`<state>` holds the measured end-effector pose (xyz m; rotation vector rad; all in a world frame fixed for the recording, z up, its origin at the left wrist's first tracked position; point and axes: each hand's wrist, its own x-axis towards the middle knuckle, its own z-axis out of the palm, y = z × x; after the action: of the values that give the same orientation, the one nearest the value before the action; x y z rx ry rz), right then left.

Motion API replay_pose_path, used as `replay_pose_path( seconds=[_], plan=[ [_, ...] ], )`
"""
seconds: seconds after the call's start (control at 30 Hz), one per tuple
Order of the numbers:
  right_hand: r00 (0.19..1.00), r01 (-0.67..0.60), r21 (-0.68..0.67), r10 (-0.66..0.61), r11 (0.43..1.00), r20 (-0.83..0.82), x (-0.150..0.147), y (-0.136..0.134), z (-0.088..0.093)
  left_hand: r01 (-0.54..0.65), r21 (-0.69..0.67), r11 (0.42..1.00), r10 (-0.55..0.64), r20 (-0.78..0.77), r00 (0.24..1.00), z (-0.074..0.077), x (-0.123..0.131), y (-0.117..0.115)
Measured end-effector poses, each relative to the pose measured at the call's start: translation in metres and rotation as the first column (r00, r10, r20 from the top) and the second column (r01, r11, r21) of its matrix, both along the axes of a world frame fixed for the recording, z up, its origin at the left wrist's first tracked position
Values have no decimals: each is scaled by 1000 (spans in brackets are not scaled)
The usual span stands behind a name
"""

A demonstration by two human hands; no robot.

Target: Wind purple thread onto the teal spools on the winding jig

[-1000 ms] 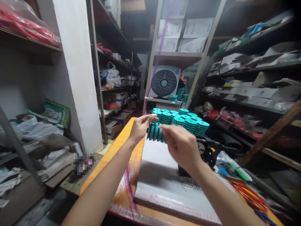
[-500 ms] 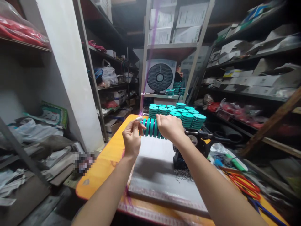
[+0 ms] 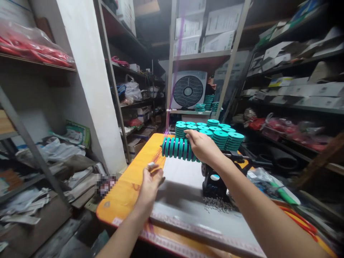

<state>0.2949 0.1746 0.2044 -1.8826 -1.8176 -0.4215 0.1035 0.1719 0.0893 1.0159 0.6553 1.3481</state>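
Observation:
A row of teal spools (image 3: 177,149) wound with dark purple thread sits side by side on a horizontal shaft. That shaft runs to a black winding machine (image 3: 215,181) on a pale board. My right hand (image 3: 202,146) is wrapped over the right end of the row, its fingertips on the spools' upper side. Lower and to the left, my left hand (image 3: 152,179) hovers above the board's left edge, apart from the spools. Its fingers are loosely bent and spread, with nothing visible between them; something white covers one fingertip. Purple thread (image 3: 167,125) comes down behind the row's left end.
Stacks of teal spools (image 3: 220,138) stand behind the machine on the orange table (image 3: 126,182). Small metal bits (image 3: 219,205) lie at the machine's foot. Orange-handled scissors (image 3: 298,220) are at right. A box fan (image 3: 188,91) and loaded shelves surround the table.
My left hand has let go of the left end of the spool row and dropped down toward me, its fingers loosening. My right hand stays on the spools. The view has shifted slightly left.

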Motion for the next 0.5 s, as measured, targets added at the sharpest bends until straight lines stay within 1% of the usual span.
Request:
replay_pose_path(
  seconds=[0.03,0.07,0.1,0.13,0.17,0.23,0.3,0.37,0.4,0.43,0.5],
  plan=[
    [1000,4,5,-4,1000,-8,3,0,-2,96,20,995,-93,-116,989,-8,-1,-6],
    [1000,9,8,-9,1000,-16,5,-1,-4,188,49,981,-172,-231,958,-13,-1,-11],
    [1000,10,10,-10,1000,-23,7,-1,-5,271,81,959,-228,-345,910,-17,-1,-16],
    [1000,5,11,-5,1000,-28,7,-1,-7,335,112,936,-252,-452,856,-19,-1,-19],
    [999,-1,13,2,1000,-32,8,-1,-8,373,146,916,-240,-545,804,-19,-1,-21],
    [999,-12,17,12,1000,-37,8,0,-9,417,221,882,-169,-678,715,-17,0,-20],
    [999,-14,17,15,1000,-43,9,1,-9,465,274,842,-106,-761,640,-15,2,-12],
    [999,-16,15,17,1000,-48,10,2,-8,512,309,801,-54,-815,577,-13,5,3],
    [999,-18,14,19,1000,-50,11,3,-8,522,320,791,-39,-825,564,-13,8,13],
    [998,-20,13,20,1000,-52,11,3,-8,522,325,789,-35,-823,566,-13,12,24],
    [998,-22,10,22,1000,-57,12,4,-8,500,317,806,-67,-790,609,-14,21,49]
  ],
)
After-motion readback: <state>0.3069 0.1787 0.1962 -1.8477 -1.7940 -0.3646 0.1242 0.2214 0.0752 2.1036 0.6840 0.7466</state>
